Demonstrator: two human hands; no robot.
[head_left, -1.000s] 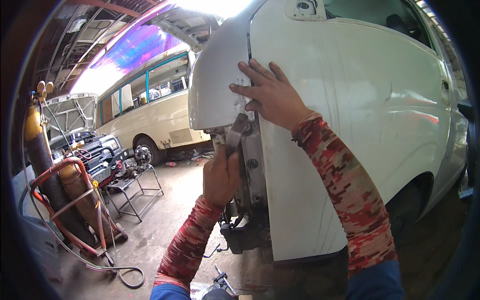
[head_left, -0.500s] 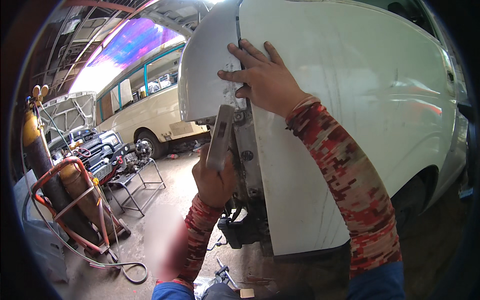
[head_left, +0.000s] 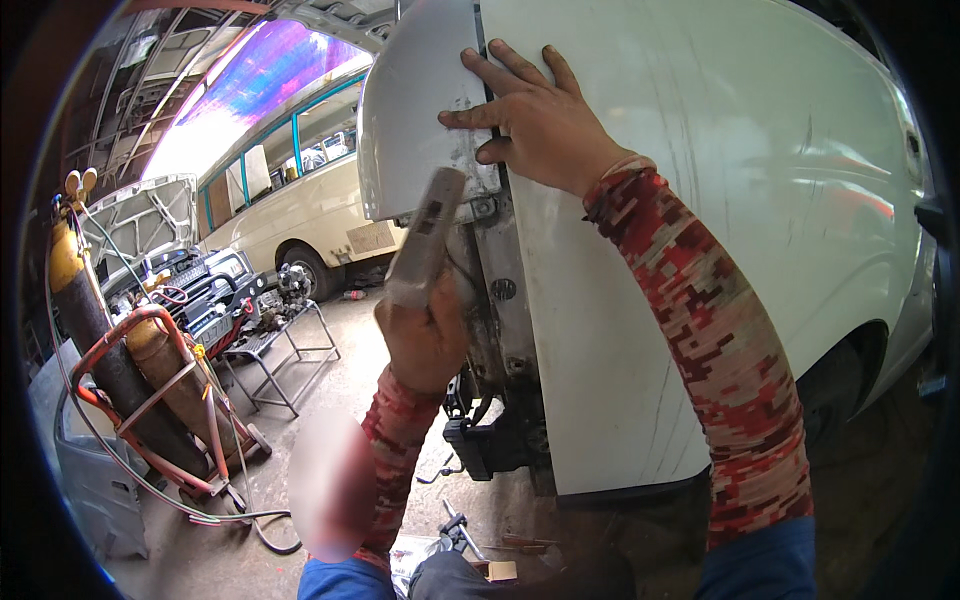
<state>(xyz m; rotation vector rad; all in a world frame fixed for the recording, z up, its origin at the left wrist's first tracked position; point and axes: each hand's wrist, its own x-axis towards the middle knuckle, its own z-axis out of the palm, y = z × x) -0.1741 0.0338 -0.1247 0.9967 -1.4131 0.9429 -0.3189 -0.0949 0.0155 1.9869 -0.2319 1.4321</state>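
My left hand (head_left: 425, 335) is wrapped round a flat grey metal tool (head_left: 428, 225) that has a small slot near its upper end. The tool leans to the right in front of the bare metal edge strip (head_left: 505, 290) of a white vehicle. My right hand (head_left: 545, 120) lies with spread fingers across the narrow gap between a curved white panel (head_left: 415, 110) and a large white door-like panel (head_left: 690, 200). Its thumb and index finger rest by scuffed spots on the curved panel. Which part of the tool my left fingers cover is hidden.
Left stand gas cylinders (head_left: 165, 370) on a red trolley (head_left: 215, 480) with trailing hoses. Behind it, engine parts rest on a metal stand (head_left: 280, 350). A cream bus (head_left: 290, 220) stands farther back. Below the panel hangs a black bracket (head_left: 490, 445); tools and a small box (head_left: 500, 571) lie on the floor.
The tool in my left hand has tipped further over and its upper end sits higher. My right hand keeps its spread pose on the panel seam. The whole view has shifted slightly.
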